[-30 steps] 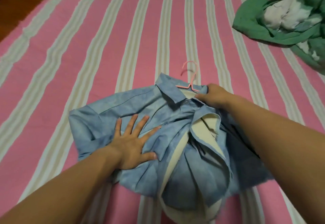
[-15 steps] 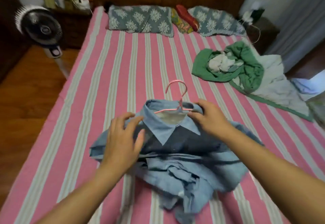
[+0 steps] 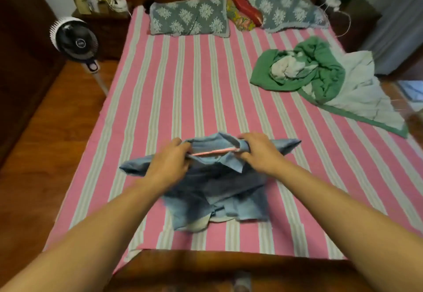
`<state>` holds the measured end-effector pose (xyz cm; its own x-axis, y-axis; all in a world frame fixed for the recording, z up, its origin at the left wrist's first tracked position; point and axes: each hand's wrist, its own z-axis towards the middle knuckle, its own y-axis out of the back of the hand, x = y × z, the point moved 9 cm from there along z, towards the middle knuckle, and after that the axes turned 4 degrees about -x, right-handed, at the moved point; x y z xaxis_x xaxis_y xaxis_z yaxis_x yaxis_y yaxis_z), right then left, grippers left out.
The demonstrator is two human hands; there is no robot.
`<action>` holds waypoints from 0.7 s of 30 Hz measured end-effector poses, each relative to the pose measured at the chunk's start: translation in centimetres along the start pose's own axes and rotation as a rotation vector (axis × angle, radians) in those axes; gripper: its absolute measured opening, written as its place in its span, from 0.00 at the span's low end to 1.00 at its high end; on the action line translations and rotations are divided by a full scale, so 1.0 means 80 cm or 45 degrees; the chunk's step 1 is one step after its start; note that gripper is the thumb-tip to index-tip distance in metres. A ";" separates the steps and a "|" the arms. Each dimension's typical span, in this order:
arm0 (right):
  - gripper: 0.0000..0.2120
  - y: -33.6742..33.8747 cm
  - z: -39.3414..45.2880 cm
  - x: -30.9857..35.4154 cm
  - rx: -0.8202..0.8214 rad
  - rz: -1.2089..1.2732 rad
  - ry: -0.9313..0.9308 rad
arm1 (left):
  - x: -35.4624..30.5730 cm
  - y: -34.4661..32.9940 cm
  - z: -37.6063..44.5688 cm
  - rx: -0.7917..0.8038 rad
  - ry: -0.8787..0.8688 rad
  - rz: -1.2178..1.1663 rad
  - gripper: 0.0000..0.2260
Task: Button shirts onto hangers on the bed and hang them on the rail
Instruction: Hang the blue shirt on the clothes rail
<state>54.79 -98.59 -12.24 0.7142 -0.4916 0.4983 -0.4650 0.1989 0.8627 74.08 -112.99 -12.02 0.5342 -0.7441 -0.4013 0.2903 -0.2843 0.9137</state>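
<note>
Both hands, left hand (image 3: 170, 162) and right hand (image 3: 257, 152), grip the blue denim shirt (image 3: 217, 191) at its shoulders over the pink hanger (image 3: 212, 153) on the bed (image 3: 183, 85). It looks ready to lift; next comes carrying it to the rail.

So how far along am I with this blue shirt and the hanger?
Done: the pink hanger sits inside the blue shirt. In hand: your left hand and right hand grip its shoulders, lifting it. Left: carrying it to the rail, which isn't in view.
</note>
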 end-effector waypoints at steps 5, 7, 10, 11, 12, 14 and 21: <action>0.28 -0.055 -0.076 -0.081 -0.082 0.219 -0.271 | 0.015 -0.060 -0.047 0.025 0.374 -0.129 0.02; 0.33 -0.063 -0.082 -0.077 0.014 0.254 -0.149 | 0.005 -0.059 -0.048 0.052 0.385 -0.249 0.05; 0.37 -0.032 -0.064 -0.046 -0.004 0.265 0.062 | -0.022 -0.013 -0.039 0.030 0.375 -0.333 0.05; 0.37 -0.008 -0.053 -0.030 -0.067 0.219 0.147 | -0.032 0.017 -0.033 -0.024 0.342 -0.336 0.04; 0.36 0.020 -0.039 -0.011 -0.147 0.140 0.239 | -0.042 0.054 -0.027 -0.086 0.296 -0.321 0.03; 0.33 0.087 -0.010 0.037 -0.283 0.013 0.435 | -0.060 0.146 -0.019 -0.225 0.179 -0.231 0.05; 0.20 0.287 0.039 0.317 -0.453 0.370 0.953 | -0.099 0.483 -0.111 -0.832 0.156 0.148 0.12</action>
<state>60.62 -109.16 19.91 0.8065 0.2800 0.5208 -0.5803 0.5434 0.6066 88.10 -112.73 25.89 0.6662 -0.6626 -0.3424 0.6257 0.2466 0.7401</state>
